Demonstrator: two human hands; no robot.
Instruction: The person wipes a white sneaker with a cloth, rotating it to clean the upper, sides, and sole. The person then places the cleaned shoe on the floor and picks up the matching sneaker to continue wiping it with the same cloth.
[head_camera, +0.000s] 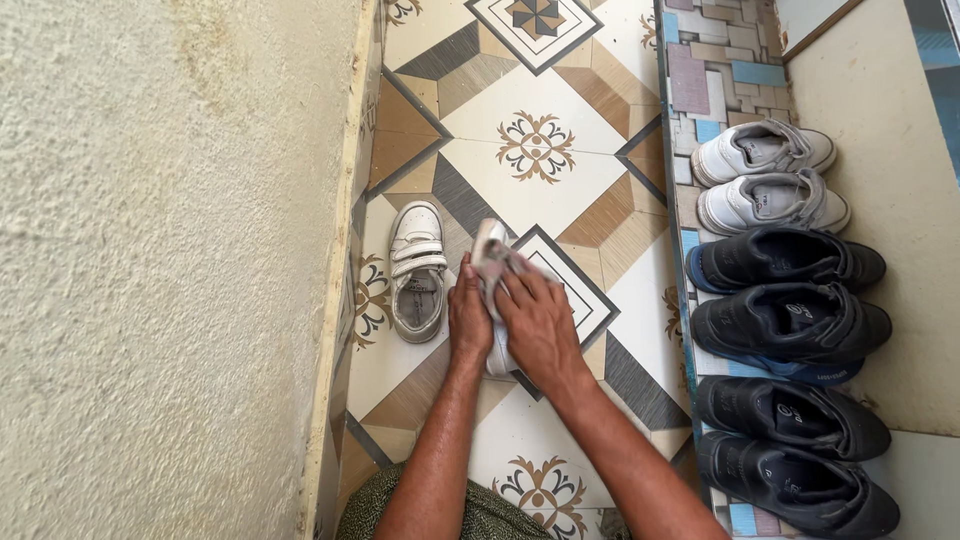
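Nearest us, at six o'clock, a bit of green cloth (480, 515) shows between our forearms, over the patterned floor (560, 190). Just above, at the centre, our left hand (468, 318) grips the side of a white shoe (492, 262), fingers closed round it with the thumb lying along the top; the fingertips are hidden, so how tightly they bite we cannot tell. Our right hand (540, 325) lies flat over the same shoe, fingers held together and pressing down toward the toe, which sticks out at twelve o'clock of both hands. Whether a rag sits under the palm we cannot tell. The shoe is held on or just above the tile; if our left grip slackens while the right pushes, we judge it could twist out and skid on the smooth floor. Its mate (418, 270), with two straps, lies at nine o'clock, just beside our left hand and close to the rough wall (150, 250); a stray elbow could knock it into the skirting. At three o'clock, well apart on a raised ledge (720, 70), stand black shoes (790, 325) and, farther off at one o'clock, a white pair (768, 175).
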